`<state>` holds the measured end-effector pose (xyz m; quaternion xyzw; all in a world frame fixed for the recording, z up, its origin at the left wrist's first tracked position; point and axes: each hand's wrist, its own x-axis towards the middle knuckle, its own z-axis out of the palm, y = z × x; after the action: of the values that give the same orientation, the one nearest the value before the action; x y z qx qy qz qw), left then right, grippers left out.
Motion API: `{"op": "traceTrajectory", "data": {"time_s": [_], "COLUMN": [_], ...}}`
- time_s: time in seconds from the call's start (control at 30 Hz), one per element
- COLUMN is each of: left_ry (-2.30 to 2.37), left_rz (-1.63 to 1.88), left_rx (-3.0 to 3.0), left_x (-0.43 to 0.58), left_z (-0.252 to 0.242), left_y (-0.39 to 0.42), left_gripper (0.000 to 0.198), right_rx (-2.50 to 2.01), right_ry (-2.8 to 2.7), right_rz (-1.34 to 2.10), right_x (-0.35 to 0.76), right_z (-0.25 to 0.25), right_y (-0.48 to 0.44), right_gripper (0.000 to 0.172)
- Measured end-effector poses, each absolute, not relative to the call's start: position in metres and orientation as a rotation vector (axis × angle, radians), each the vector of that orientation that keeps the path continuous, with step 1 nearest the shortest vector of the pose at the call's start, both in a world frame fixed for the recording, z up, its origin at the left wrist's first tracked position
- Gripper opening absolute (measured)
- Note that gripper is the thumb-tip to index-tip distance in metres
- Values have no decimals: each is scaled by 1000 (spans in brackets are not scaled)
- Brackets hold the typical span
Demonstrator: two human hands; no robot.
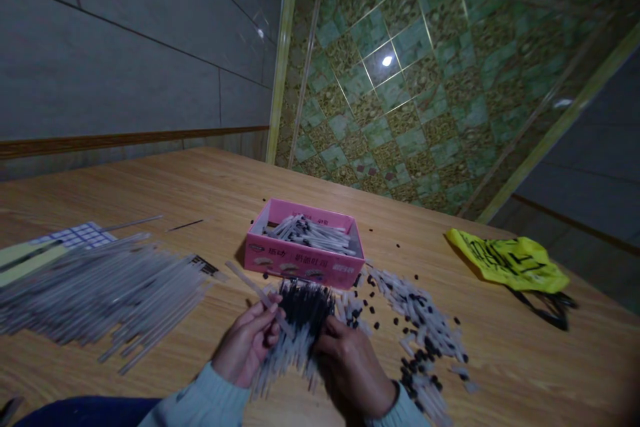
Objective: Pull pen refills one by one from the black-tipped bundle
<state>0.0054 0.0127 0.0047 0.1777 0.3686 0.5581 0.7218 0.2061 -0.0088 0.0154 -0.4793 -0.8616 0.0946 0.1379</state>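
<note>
Looks forward and down from a person's head, out over the wooden table (165, 193). Sits close above the left hand (245, 341) and the right hand (353, 355), with both low in the middle. Reaches past the pink box (300, 269) to the green tiled wall (370, 107) at the back. Tips to one side, with the table's far edge sloping down to the right. Spreads wide, from the grey wall (140, 47) at left to the dark wall (590, 153) at right.

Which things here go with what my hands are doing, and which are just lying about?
Likely in use:
pale strip, in the left hand
black-tipped bundle, at the right hand
pink box
long clear tubes
black bits

Seemingly just lying about:
yellow item with black marks
blue-checked sheet
</note>
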Motion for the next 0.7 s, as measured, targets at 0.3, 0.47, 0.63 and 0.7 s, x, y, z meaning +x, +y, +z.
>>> {"op": "traceTrajectory", "data": {"time_s": [0.3, 0.47, 0.63, 0.7], "left_ry": [812, 799, 803, 800], "left_rz": [1216, 1217, 1226, 1223], "left_rx": [349, 326, 272, 245], "left_x": [7, 6, 6, 7], "left_z": [8, 9, 9, 10], "left_y": [11, 11, 12, 11], "left_gripper": [18, 17, 16, 14], "right_rx": [-1261, -1157, -906, -831], "right_ry": [-2565, -2491, -1957, -1753], "right_rz": [218, 82, 79, 56], "right_x": [210, 208, 202, 200], "right_z": [9, 5, 21, 30], "right_y": [-8, -7, -26, -39], "right_gripper": [16, 16, 19, 22]}}
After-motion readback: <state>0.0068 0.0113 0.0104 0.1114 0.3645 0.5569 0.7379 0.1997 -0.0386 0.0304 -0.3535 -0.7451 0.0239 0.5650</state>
